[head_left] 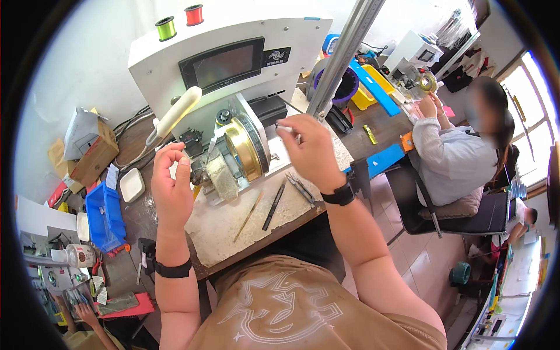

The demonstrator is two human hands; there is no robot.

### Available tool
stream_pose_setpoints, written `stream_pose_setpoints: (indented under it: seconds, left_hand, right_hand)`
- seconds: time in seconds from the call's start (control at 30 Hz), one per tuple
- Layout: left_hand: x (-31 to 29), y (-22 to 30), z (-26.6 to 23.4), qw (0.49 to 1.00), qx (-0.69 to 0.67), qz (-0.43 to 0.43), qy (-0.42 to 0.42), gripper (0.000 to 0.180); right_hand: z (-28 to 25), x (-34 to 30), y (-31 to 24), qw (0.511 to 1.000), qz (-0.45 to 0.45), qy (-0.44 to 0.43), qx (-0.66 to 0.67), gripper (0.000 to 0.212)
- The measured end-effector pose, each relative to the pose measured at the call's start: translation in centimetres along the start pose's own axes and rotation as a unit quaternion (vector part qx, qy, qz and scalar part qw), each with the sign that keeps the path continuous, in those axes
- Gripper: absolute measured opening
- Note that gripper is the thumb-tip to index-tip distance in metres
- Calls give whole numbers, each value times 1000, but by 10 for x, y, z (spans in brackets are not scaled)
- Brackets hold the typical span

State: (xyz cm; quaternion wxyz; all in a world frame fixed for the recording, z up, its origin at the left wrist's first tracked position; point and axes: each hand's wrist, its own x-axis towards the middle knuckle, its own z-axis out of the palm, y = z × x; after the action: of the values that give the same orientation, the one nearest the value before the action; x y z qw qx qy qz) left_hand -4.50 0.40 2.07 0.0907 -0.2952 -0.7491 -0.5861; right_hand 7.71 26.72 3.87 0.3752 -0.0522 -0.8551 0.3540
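My left hand (171,184) is raised at the left side of a winding device with a gold-coloured wheel (244,149). Its thumb and fingertips come together in a pinch; what they hold, if anything, is too small to make out. On the other side of the wheel, my right hand (311,150) pinches a tiny dark piece that I cannot identify. A pale cloth-like wrap (221,179) hangs over the device's shaft between my hands. Below, on a worn light-coloured board (224,233), lie a thin wooden stick (248,217), a black pen-like tool (274,207) and tweezers (300,188).
A white machine (157,70) with a dark screen (221,63) stands behind, carrying green (166,28) and red (193,15) thread spools. A cream handle (181,111) juts forward. Left are a blue bin (106,219) and white tray (132,185). A co-worker (449,146) sits at right.
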Motion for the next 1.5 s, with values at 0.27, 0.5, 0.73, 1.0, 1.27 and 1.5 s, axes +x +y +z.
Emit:
stream_pose_setpoints:
  seconds: [0.27, 0.5, 0.73, 1.0, 1.27, 1.5]
  left_hand:
    - [4, -3, 1, 1000, -17, -22, -4, 12]
    - [4, -5, 0, 999, -21, -27, -15, 14]
    - [-5, 7, -9, 1000, 5, 26, 10, 13]
    - [-24, 67, -20, 957, 99, 270, -48, 7]
    - [-35, 95, -23, 928, 89, 355, -65, 24]
    - [-34, 98, -24, 922, 80, 372, -65, 22]
  right_hand:
    - [-42, -6, 76, 960, 218, 148, -95, 24]
    - [-46, 8, 85, 969, 200, 49, -136, 23]
    - [-59, 19, 52, 968, 148, 184, -85, 19]
    - [-79, 6, -93, 994, 47, -94, -34, 11]
    - [-52, 0, -128, 930, -50, -321, 172, 14]
    - [-54, 2, -135, 920, -52, -351, 165, 12]
